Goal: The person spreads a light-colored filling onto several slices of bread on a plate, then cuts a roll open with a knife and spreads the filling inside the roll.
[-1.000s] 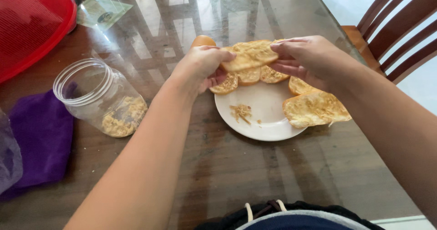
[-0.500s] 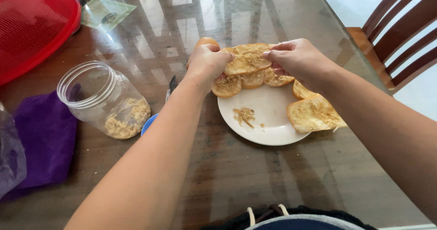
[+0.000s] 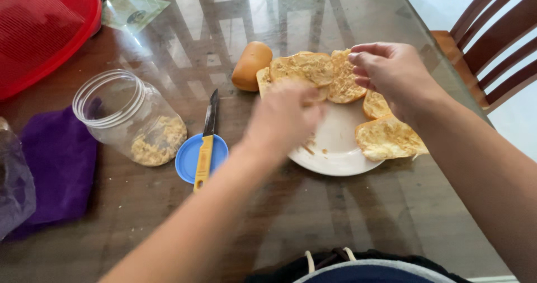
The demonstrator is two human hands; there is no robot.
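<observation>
A white plate point(image 3: 335, 143) on the glass-topped table holds several toasted bread slices spread with a light filling. The top slice point(image 3: 302, 67) lies at the plate's far edge over other slices. My left hand point(image 3: 282, 118) hovers blurred over the plate's near left side; I cannot tell whether it holds anything. My right hand point(image 3: 391, 70) is above the plate's far right, fingers curled, fingertips touching a slice point(image 3: 342, 76). Another slice point(image 3: 386, 137) rests on the right rim. A whole bun point(image 3: 251, 64) sits just left of the plate.
An open clear jar point(image 3: 131, 120) with shredded filling lies tilted at left. A yellow-handled knife point(image 3: 206, 143) rests on a blue lid point(image 3: 190, 160). A purple cloth point(image 3: 56, 165), a red mesh cover point(image 3: 39, 25) and a wooden chair point(image 3: 492, 42) surround the area.
Both hands let go of the top slice, which now lies on the other slices. My left hand moved back toward me over the plate, uncovering the bun, knife and blue lid.
</observation>
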